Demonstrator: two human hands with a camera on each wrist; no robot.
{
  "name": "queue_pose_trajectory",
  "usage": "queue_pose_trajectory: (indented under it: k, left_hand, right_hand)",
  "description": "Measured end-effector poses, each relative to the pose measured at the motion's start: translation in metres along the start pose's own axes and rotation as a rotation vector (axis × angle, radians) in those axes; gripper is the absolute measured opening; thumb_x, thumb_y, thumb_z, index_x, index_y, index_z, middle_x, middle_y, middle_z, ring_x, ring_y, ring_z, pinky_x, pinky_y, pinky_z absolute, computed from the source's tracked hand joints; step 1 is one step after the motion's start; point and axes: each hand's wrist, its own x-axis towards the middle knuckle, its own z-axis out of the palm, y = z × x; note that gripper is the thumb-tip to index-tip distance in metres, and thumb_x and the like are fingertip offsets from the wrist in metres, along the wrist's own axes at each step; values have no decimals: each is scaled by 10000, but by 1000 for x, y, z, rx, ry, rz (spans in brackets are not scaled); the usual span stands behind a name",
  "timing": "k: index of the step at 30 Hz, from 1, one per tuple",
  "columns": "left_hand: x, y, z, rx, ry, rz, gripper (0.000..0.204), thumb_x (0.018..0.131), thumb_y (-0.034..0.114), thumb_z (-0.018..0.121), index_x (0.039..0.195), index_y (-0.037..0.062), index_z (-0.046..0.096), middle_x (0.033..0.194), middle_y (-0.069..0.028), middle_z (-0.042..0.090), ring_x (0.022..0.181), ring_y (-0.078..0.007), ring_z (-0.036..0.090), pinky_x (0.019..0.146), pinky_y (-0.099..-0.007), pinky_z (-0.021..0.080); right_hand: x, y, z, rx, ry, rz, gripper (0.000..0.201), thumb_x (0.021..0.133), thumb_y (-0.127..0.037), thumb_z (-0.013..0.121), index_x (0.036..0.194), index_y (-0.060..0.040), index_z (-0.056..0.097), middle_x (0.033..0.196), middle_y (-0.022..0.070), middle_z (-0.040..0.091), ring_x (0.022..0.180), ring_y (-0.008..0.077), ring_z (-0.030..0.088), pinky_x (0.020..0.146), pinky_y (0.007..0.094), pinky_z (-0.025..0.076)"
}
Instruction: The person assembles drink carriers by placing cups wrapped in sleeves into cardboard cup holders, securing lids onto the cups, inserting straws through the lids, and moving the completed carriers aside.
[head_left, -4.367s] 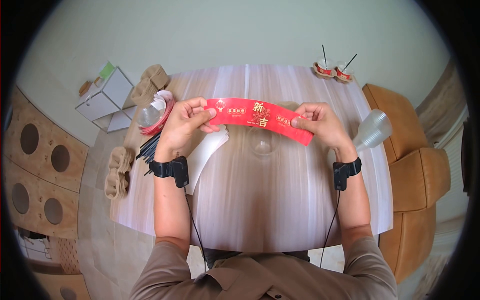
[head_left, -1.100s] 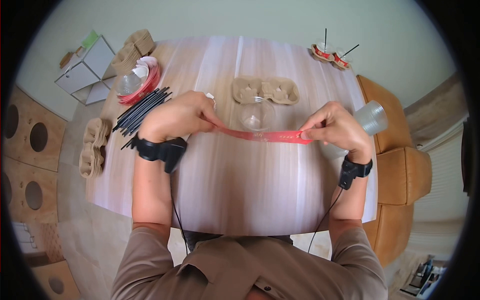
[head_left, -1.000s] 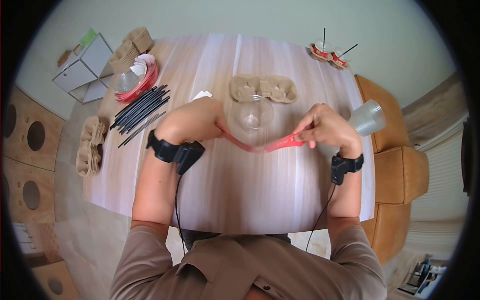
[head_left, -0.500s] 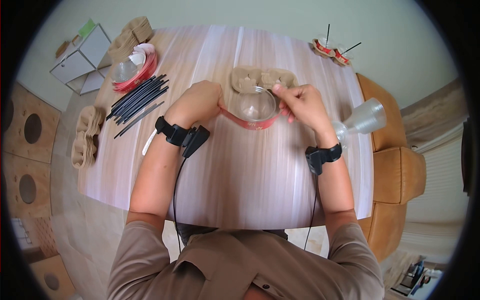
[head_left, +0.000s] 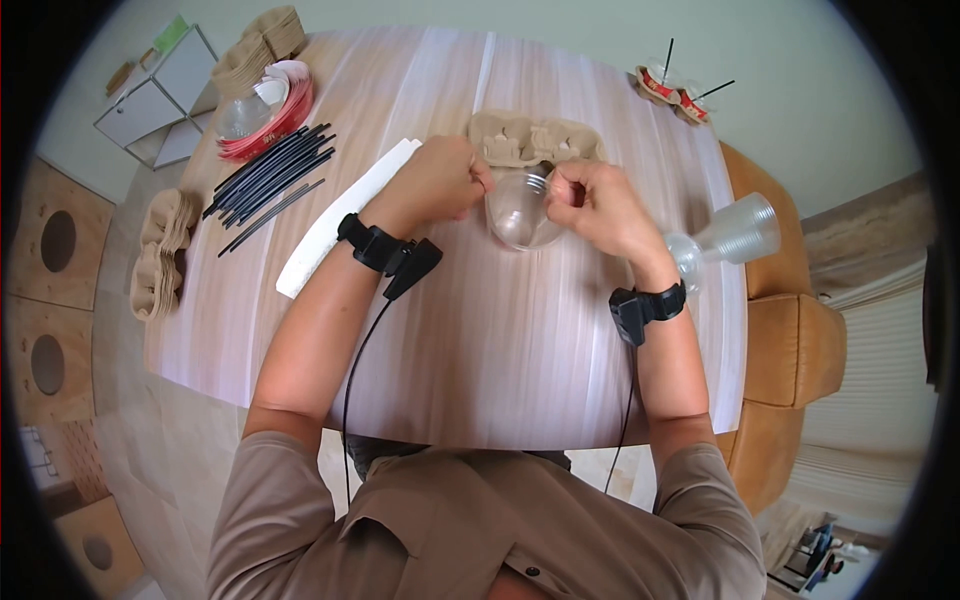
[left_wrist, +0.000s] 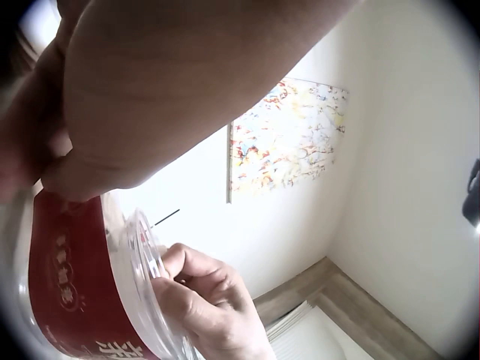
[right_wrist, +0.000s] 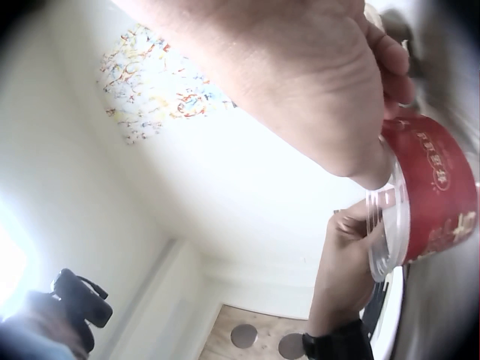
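Note:
A clear plastic cup [head_left: 522,212] stands between the two hands, near the middle of the table. Around its side, a red paper cup sleeve [left_wrist: 73,270] with gold print shows in both wrist views. My left hand [head_left: 440,182] is at the cup's left side, fingers curled and pinching the sleeve near one end. At the right side my right hand [head_left: 592,205] has thumb and fingers bent at the sleeve's other end, its thumb close to the rim in the right wrist view. The far side of the wrap is mostly hidden by the hands.
A cardboard cup carrier [head_left: 535,138] lies just beyond the cup. White curved paper strips [head_left: 345,225] and black straws [head_left: 268,175] lie left; red sleeves [head_left: 280,130] and stacked carriers [head_left: 165,255] are farther left. Nested clear cups [head_left: 735,232] lie right. A filled carrier [head_left: 672,95] stands back right.
The red sleeve, earlier stretched flat between the hands, has been brought to the cup and bent around it. Both hands have moved away from the body and closer together.

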Motion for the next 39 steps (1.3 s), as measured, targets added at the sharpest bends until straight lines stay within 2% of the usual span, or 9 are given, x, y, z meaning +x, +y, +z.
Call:
queue_pose_trajectory:
  k: [3,7,9,12,18,21,25,30,39]
  left_hand:
    - [9,-15,18,-28,8,142,248,933,31,660,1063,-25,863,791,-151,796,679,-206,782,687,-354,621]
    - [10,-10,24,-127,-15,96,264,947,28,638,1067,-16,868,794,-139,791,690,-187,765,697,-340,620]
    - [9,-8,23,-226,-74,42,281,967,23,626,1109,-11,867,870,-126,802,756,-180,765,741,-333,628]
    - [15,-21,26,-428,-126,18,293,1001,42,622,1162,-2,863,939,-104,797,831,-167,761,792,-330,637]
    - [10,-7,11,-682,-174,-145,269,1048,119,654,1176,16,867,945,-77,775,831,-149,729,792,-292,626]
    - [16,-26,19,-562,-140,-17,248,1045,122,666,1136,16,871,937,-60,768,781,-136,711,751,-274,600]
    - [9,-12,12,-389,-107,-43,212,1023,112,694,1136,10,842,887,-28,734,734,-112,683,700,-269,563]
    - [14,-15,26,-369,96,50,220,972,98,771,1174,9,766,825,-3,680,691,-93,644,658,-273,522]
    - [13,-10,31,-431,48,73,192,1001,160,791,1126,14,786,788,2,724,695,-93,635,660,-269,487]
  right_hand:
    - [-2,-6,7,-19,-16,-4,212,866,-47,794,831,17,595,785,62,582,715,176,527,675,371,479]
    - [-2,0,13,-116,12,-83,163,875,-31,784,1011,1,702,863,65,642,768,189,603,716,374,515]
    - [-1,1,18,74,53,-63,379,876,-28,790,1249,-3,732,933,81,687,824,207,667,765,382,558]
    - [-2,-9,17,54,62,76,526,878,-24,792,1392,17,686,933,94,701,853,215,696,799,389,583]
    - [-1,-6,14,-56,23,124,331,878,-56,789,1188,59,770,927,134,736,851,240,716,796,395,585]
    - [-1,-11,16,-41,44,100,247,871,-73,783,1086,48,790,909,154,736,834,262,713,786,409,578]
    - [-2,-10,15,-77,21,76,238,868,-71,772,1083,32,788,893,163,725,821,273,708,770,423,566]
    - [-3,-15,18,-18,-22,50,207,848,-65,778,1028,37,783,845,145,682,779,254,662,736,412,542]
    - [-3,-14,21,-21,-11,26,249,826,-42,768,1061,29,811,797,146,685,724,236,635,702,402,534]
